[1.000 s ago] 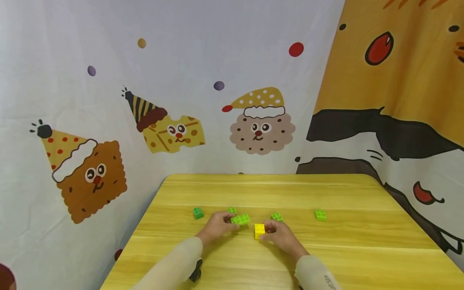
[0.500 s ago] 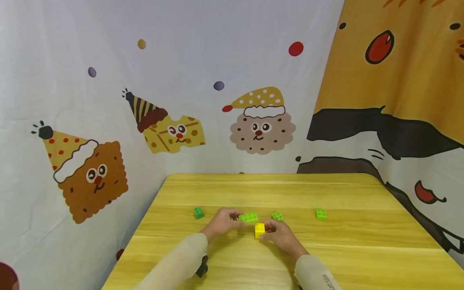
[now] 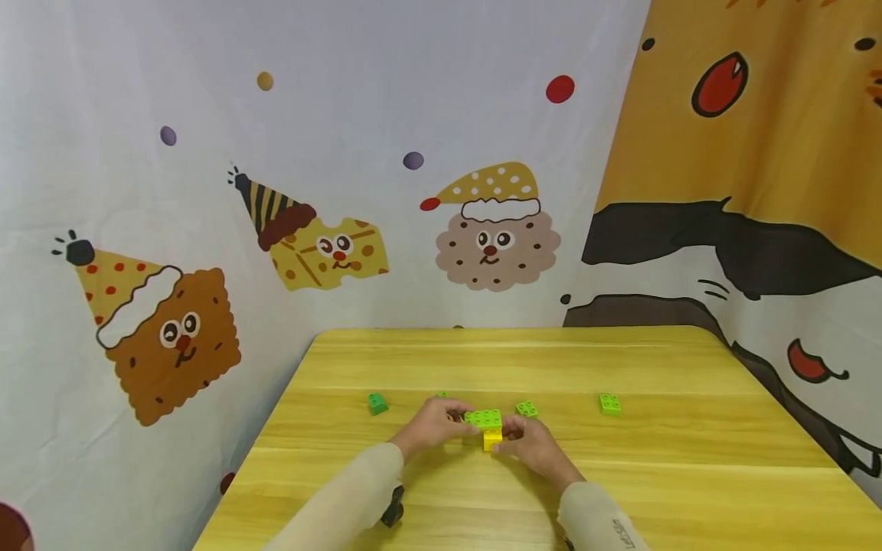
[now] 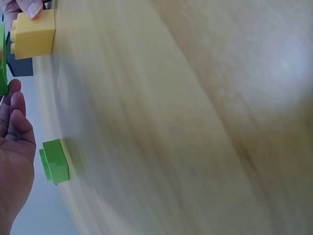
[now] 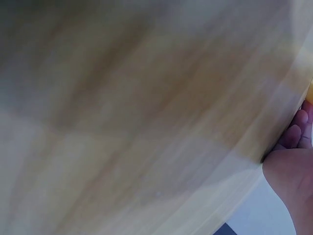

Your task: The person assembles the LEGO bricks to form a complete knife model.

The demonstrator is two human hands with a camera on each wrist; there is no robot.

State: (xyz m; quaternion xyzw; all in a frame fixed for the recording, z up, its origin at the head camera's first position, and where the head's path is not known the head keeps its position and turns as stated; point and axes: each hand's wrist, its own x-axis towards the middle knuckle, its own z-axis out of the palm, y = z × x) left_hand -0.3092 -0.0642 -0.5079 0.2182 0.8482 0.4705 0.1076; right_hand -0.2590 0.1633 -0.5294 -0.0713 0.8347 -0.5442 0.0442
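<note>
My left hand (image 3: 437, 421) pinches one end of a long light green building brick (image 3: 485, 419), studs up. This brick hangs over a yellow building brick (image 3: 492, 441); in the left wrist view a small gap parts it from the yellow brick's studs. My right hand (image 3: 537, 446) pinches the yellow brick from the right, on the table. At the right wrist view's edge, only a sliver of the yellow brick (image 5: 310, 93) shows beside the curled fingers (image 5: 292, 135). Just behind my left hand, a small light green brick (image 3: 443, 395) is mostly hidden.
On the wooden table (image 3: 675, 482), a dark green sloped brick (image 3: 377, 403) lies at the left. One light green brick (image 3: 527, 409) sits behind my right hand, another light green brick (image 3: 609, 403) farther right. A cartoon-printed cloth (image 3: 413, 92) hangs behind the table.
My left hand has moved right with the long green brick, from left of the yellow brick to above it. My right hand and the yellow brick have stayed nearly in place.
</note>
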